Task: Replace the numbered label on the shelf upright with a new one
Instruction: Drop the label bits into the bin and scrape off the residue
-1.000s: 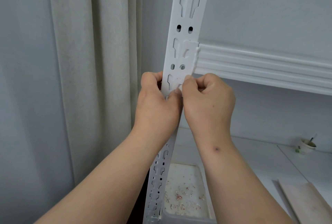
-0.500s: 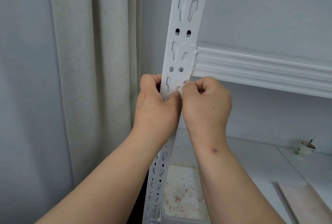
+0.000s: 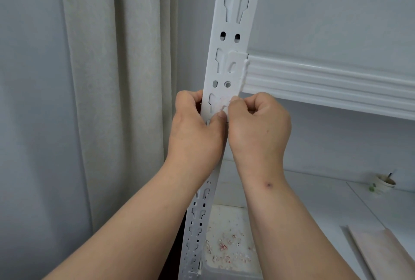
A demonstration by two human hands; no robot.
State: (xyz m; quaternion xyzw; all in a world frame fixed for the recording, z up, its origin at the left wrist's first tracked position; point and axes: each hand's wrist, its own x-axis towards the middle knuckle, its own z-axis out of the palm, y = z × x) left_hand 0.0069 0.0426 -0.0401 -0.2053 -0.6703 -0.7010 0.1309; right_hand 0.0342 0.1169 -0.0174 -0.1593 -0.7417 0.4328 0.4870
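A white slotted shelf upright (image 3: 233,23) runs up the middle of the view. On its face, just below the shelf beam, sits a faint pinkish label remnant (image 3: 221,103). My left hand (image 3: 195,131) grips the upright from the left, fingers behind it and thumb on its front. My right hand (image 3: 258,127) is curled beside it, its thumb and forefinger tips pressed at the remnant's right edge. Whether any paper is pinched between them is hidden.
A white ribbed shelf beam (image 3: 325,82) joins the upright on the right. Beige curtain (image 3: 112,100) hangs on the left. Below, a white bin (image 3: 229,264) holds pink and white paper scraps. A small cup (image 3: 385,184) and a pale board (image 3: 381,255) lie on the lower shelf.
Both hands stay at the same slot on the upright. My right thumb and finger have shifted slightly over the label remnant; the view has dipped a little.
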